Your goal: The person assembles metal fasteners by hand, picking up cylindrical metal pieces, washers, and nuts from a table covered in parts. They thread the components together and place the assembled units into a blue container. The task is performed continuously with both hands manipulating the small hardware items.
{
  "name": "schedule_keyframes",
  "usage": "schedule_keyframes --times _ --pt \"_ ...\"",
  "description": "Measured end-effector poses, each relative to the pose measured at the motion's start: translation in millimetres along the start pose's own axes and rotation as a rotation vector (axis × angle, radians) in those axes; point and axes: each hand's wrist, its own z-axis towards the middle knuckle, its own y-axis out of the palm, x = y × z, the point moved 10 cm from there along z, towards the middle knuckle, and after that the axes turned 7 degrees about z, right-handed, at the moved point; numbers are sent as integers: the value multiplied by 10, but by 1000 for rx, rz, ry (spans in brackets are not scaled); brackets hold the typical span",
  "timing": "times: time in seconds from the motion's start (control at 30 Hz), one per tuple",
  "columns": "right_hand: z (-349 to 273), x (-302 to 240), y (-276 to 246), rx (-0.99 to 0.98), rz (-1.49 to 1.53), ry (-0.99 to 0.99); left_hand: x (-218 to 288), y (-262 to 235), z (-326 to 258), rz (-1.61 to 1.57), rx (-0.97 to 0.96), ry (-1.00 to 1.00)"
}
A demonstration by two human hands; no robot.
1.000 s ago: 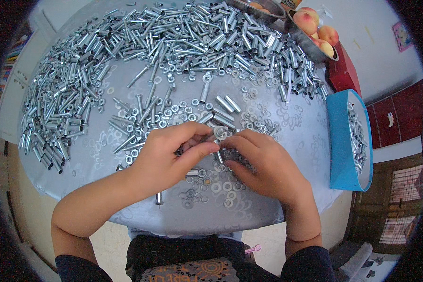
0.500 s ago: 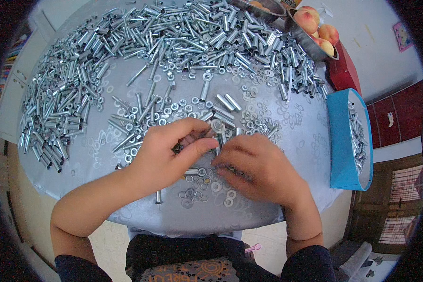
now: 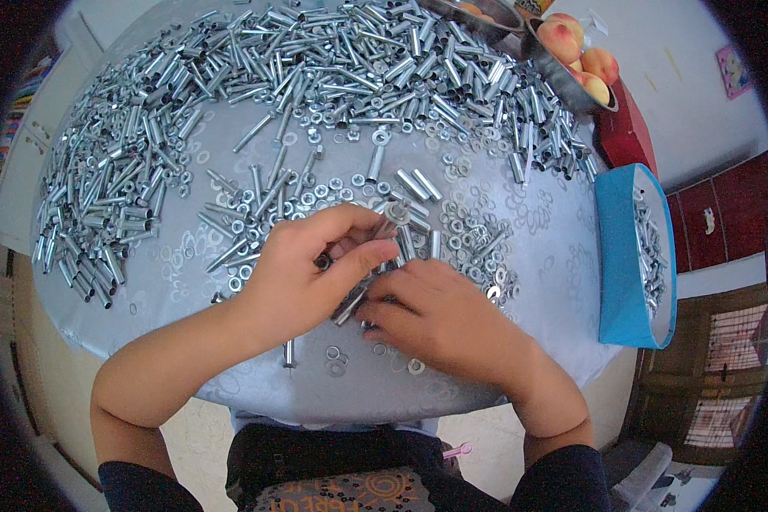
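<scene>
My left hand (image 3: 303, 260) is closed, thumb and forefinger pinching a silvery bolt with a flat washer (image 3: 396, 212) on its upper end; the palm and curled fingers hide the rest. Close beside it, my right hand (image 3: 439, 320) rests low over the table, fingers bent but apart, touching small loose hardware. A metal sleeve (image 3: 350, 309) lies between the hands. Beyond the right hand spread many nuts and washers (image 3: 465, 230), and two sleeves (image 3: 418, 183) lie side by side past the fingertips. What sits under the right fingers is mostly hidden.
A large heap of bolts and sleeves (image 3: 316, 68) curves round the far and left sides of the table (image 3: 563, 282). At right stands a blue bin (image 3: 619, 256) of metal parts. Far right, a metal bowl (image 3: 563, 81) holds peaches (image 3: 559, 41), near a red box (image 3: 625, 128).
My right hand has moved left and slightly nearer me. Most of the washers and nuts that lay near the front edge are gone from there. My left hand keeps its pinch.
</scene>
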Motion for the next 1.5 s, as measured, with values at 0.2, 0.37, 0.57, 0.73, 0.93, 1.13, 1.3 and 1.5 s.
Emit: schedule_keyframes --times 0.2,0.37,0.57,0.73,0.93,1.13,1.3,1.5 --pt "-172 222 -751 440 72 214 62 1 -14 183 -95 -55" --pt "-217 156 -888 538 93 189 241 59 -22 316 -102 160" --pt "-151 143 -750 468 147 144 331 112 -89 395 -109 355" --pt "-137 144 -739 422 131 149 369 136 -102 433 -127 373" --pt "-218 349 -589 181 133 428 447 168 -131 460 -145 406" --pt "-171 204 -697 335 189 181 428 160 -144 420 -117 443" --pt "-175 291 -638 231 199 346 436 193 -150 465 -152 458" --pt "-180 261 -614 215 118 244 451 165 -145 454 -105 510"
